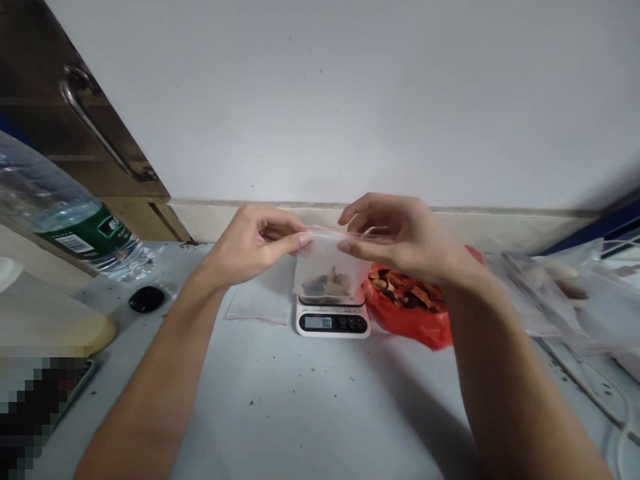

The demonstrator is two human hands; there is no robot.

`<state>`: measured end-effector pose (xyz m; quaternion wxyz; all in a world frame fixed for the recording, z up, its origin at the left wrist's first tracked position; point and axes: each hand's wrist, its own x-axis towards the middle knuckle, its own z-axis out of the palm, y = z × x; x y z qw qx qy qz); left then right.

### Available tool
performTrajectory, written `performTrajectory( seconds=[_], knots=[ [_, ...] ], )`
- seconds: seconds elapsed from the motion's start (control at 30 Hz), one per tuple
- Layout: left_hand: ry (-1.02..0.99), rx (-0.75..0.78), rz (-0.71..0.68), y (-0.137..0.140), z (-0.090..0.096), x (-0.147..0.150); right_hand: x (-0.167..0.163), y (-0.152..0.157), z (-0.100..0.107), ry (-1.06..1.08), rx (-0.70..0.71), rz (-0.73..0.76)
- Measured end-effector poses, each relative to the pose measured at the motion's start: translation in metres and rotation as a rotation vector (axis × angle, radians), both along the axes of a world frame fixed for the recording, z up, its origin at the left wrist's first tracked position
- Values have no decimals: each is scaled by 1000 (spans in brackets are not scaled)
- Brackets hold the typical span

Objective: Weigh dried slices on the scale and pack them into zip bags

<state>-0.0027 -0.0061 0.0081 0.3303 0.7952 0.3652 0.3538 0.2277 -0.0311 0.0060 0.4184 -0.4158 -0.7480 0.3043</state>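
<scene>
A translucent zip bag [327, 257] with a red seal line hangs upright between my hands, several brownish and dark dried pieces at its bottom. My left hand [255, 243] pinches its upper left corner between thumb and fingers. At the upper right, my right hand [395, 233] grips the bag's top edge; its thumb lies across the front and the index finger is raised. Behind and below the bag stands a small white digital scale [334, 327], reading 0.0. The bag hides most of the weighing plate, and I cannot tell whether it touches it.
Right of the scale sits a red plastic bag [415, 327] of dried slices. More zip bags [257, 300] lie left of it, and filled clear bags [550, 293] at far right. A water bottle [75, 213], a black oval object [147, 299] and a pale container [45, 320] stand left.
</scene>
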Motion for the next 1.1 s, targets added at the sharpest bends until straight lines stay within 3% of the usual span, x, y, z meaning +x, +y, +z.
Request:
performTrajectory(
  seconds=[0.13,0.33,0.5,0.67,0.8,1.0,1.1],
  knots=[
    [95,166,31,-8,5,3,-8,-7,7,-136,20,23],
    [146,287,31,-18,8,8,-14,-14,12,-171,132,-15],
    [118,412,90,-18,11,2,-7,-10,10,-98,63,-33],
    [57,444,97,-13,14,-11,13,-4,10,-146,22,-111],
    [87,439,112,-13,14,-14,24,-4,9,-200,51,-89],
    [148,502,148,-16,17,-14,35,-4,11,-298,78,-223],
    [164,574,142,-17,26,-4,40,-8,18,-302,80,-193]
  ],
)
